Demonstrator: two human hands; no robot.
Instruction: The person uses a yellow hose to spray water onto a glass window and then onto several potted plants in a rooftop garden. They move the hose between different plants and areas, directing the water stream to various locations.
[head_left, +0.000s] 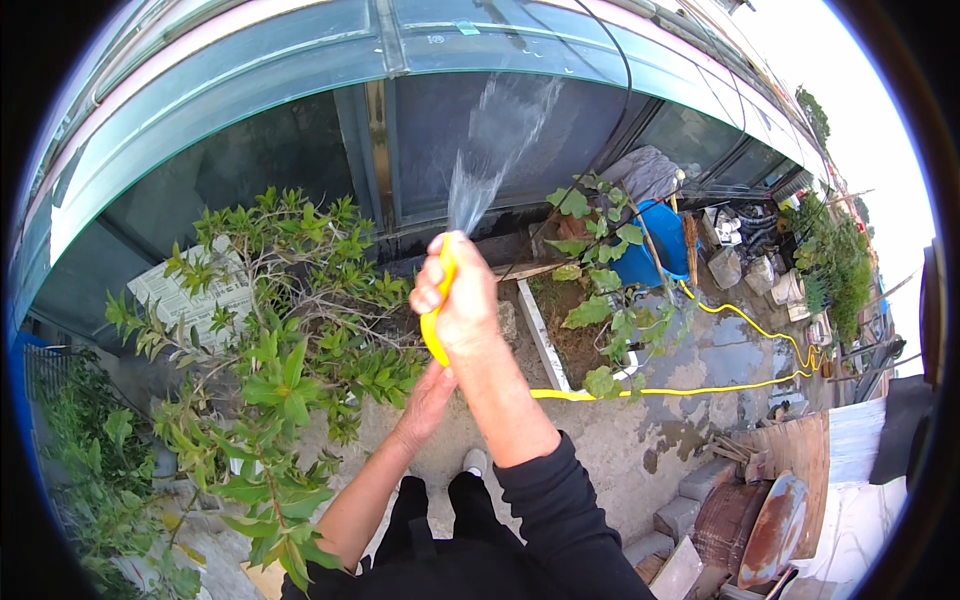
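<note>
Held up in front of me, my right hand (465, 296) is closed around the end of a yellow garden hose (433, 330). Water (491, 142) fans out from the hose's end towards a dark glass pane (540, 142) of the building. Just below, my left hand (429, 397) is raised close to the lower bend of the hose; whether it touches the hose or grips it is partly hidden. The rest of the hose (675, 392) runs right across the concrete from behind my right forearm.
A leafy shrub (292, 390) spreads on the left. Vine leaves (589, 311) climb beside a blue plastic tub (652, 244) and a twig broom (690, 247). Wet ground lies to the right, with stone blocks (675, 517) and a rusty metal basin (772, 529) at the lower right.
</note>
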